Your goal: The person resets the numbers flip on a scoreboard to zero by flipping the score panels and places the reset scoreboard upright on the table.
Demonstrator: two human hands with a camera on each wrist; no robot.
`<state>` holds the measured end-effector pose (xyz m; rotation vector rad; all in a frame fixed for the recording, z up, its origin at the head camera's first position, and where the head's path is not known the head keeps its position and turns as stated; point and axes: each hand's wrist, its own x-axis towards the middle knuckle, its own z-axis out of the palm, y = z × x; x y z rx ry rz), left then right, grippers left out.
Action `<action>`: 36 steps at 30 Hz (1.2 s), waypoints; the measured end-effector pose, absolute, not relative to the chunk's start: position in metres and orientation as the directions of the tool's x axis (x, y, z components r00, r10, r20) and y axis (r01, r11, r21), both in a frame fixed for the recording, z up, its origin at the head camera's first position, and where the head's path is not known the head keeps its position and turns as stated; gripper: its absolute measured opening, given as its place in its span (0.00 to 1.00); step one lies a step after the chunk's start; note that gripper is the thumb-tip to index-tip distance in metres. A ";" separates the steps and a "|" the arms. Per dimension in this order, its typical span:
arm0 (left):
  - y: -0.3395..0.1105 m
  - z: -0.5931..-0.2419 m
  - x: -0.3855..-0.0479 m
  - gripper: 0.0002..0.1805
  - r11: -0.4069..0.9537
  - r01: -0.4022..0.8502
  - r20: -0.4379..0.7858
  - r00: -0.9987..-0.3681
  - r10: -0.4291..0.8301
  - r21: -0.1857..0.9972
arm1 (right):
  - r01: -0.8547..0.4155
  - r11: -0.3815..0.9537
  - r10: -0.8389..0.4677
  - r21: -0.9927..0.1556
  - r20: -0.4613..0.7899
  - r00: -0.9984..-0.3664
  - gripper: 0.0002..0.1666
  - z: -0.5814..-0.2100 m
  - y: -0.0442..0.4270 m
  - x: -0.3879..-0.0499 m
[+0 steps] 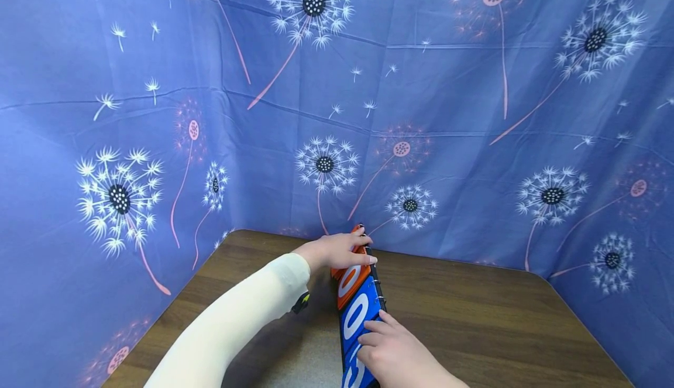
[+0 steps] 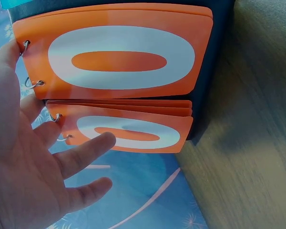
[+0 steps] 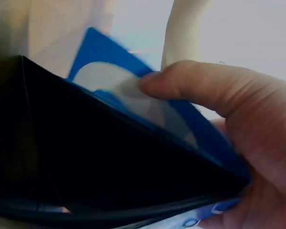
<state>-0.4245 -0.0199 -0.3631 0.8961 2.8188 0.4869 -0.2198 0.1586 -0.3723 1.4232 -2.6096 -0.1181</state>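
- The board, hinged at its ringed ridge, stands on the table ahead of the person, running away from them; its far end is near the table's rear edge.
- Left hand: at the far end, its grip loose, fingers spread along the ringed edge. In the left wrist view one fingertip overlaps the smaller of the orange cards; whether it touches is unclear.
- Right hand: its grip is closed around the near end, thumb laid against the blue cards, other fingers on the opposite side.
- Rings bind the cards along the ridge.
- The rear edge of the table meets the patterned cloth, which leaves little depth beyond the board; the left edge slants along more cloth.
- The widest room is to the right, where brown wood grain stretches to the far right edge.
- Readable: a large white 0 and a smaller 0 on orange, another 0 on blue. The nearest blue figure is partly covered and cannot be told.
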 end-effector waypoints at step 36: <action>-0.021 -0.363 -0.425 0.42 0.764 0.524 -0.044 -0.813 0.580 0.377 | -0.498 0.593 -0.644 -0.633 -0.002 -0.765 0.35 -0.388 0.269 -0.245</action>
